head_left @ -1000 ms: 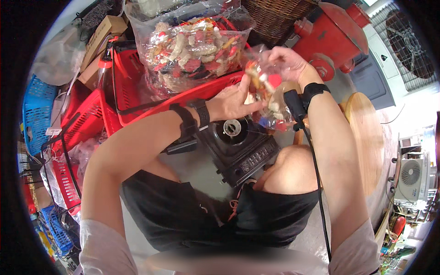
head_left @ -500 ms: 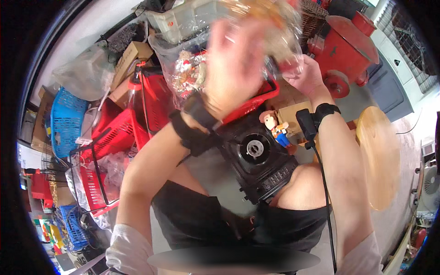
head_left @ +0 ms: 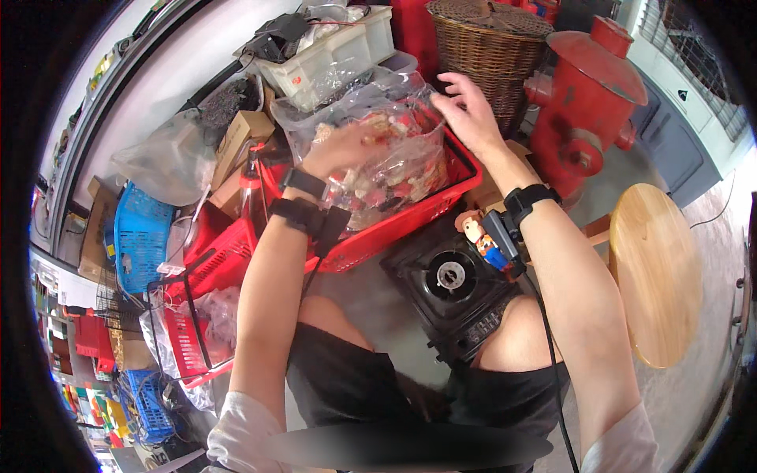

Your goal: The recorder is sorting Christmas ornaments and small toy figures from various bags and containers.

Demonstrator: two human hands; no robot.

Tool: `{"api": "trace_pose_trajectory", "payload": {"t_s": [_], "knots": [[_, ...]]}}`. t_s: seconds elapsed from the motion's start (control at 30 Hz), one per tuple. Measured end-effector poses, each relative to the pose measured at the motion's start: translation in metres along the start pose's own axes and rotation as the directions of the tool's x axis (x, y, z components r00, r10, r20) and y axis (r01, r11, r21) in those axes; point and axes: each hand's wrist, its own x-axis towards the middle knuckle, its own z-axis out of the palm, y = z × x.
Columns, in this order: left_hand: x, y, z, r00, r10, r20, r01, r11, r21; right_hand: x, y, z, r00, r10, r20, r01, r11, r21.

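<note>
A clear plastic bag (head_left: 426,146) filled with small red, white and brown items, perhaps soft toys, lies in a red plastic basket (head_left: 371,240). My left hand (head_left: 335,150) reaches into the bag or lies under its film; its fingers are blurred and covered. At the bag's far right edge is my right hand (head_left: 473,118), thumb and fingers apart, with its thumb close to the film. Below the basket sits a black portable gas stove (head_left: 449,276). A toy figure with a brown hat (head_left: 482,236) is at the stove's right side, partly behind my right wrist strap.
A wicker basket (head_left: 489,55) and a red metal hydrant-like body (head_left: 587,102) stand at the back right. Right of my arm is a round wooden stool top (head_left: 658,276). More red baskets (head_left: 193,331), a blue basket (head_left: 142,236) and a whitish bin (head_left: 339,59) crowd the left and back.
Both hands have come down from the raised plastic bag. The bag now rests in the red basket; my left hand has moved down-left into it, and my right hand has moved left and opened.
</note>
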Motion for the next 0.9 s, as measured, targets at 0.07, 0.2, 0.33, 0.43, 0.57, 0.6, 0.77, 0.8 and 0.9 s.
{"api": "trace_pose_trajectory", "payload": {"t_s": [0.07, 0.2, 0.33, 0.43, 0.57, 0.6, 0.77, 0.8, 0.9], "knots": [[0.007, 0.007, 0.008, 0.997, -0.067, 0.047, 0.061, 0.989, 0.132, -0.003, -0.002, 0.003, 0.997, -0.066, 0.051, 0.072, 0.989, -0.128], [-0.012, 0.073, -0.011, 0.982, -0.075, -0.173, 0.131, 0.932, 0.338, -0.012, -0.002, -0.016, 0.992, -0.047, 0.121, 0.085, 0.937, -0.338], [-0.008, 0.020, 0.029, 0.980, 0.172, -0.104, -0.155, 0.976, 0.151, -0.010, -0.032, 0.002, 0.909, 0.363, 0.205, -0.237, 0.855, -0.462], [0.002, 0.025, 0.038, 0.927, 0.375, 0.003, -0.365, 0.899, 0.243, -0.005, -0.002, -0.010, 0.926, 0.272, 0.260, -0.192, 0.936, -0.294], [-0.001, 0.045, 0.018, 0.979, 0.160, 0.123, -0.197, 0.894, 0.402, -0.005, 0.011, -0.009, 0.958, 0.281, 0.059, -0.246, 0.911, -0.330], [0.002, 0.049, 0.016, 0.964, 0.078, 0.255, -0.187, 0.879, 0.438, -0.006, 0.010, -0.006, 0.957, 0.282, 0.063, -0.247, 0.912, -0.327], [0.007, 0.038, 0.011, 0.869, 0.058, 0.491, -0.187, 0.958, 0.218, -0.011, 0.010, -0.007, 0.960, 0.215, 0.177, -0.202, 0.975, -0.089], [0.011, 0.036, 0.016, 0.869, 0.069, 0.491, -0.196, 0.957, 0.212, -0.011, 0.016, -0.010, 0.961, 0.219, 0.172, -0.204, 0.974, -0.098], [0.017, 0.007, 0.047, 0.883, 0.063, 0.466, -0.194, 0.952, 0.239, -0.004, 0.029, -0.010, 0.969, 0.149, 0.196, -0.117, 0.979, -0.166]]}}
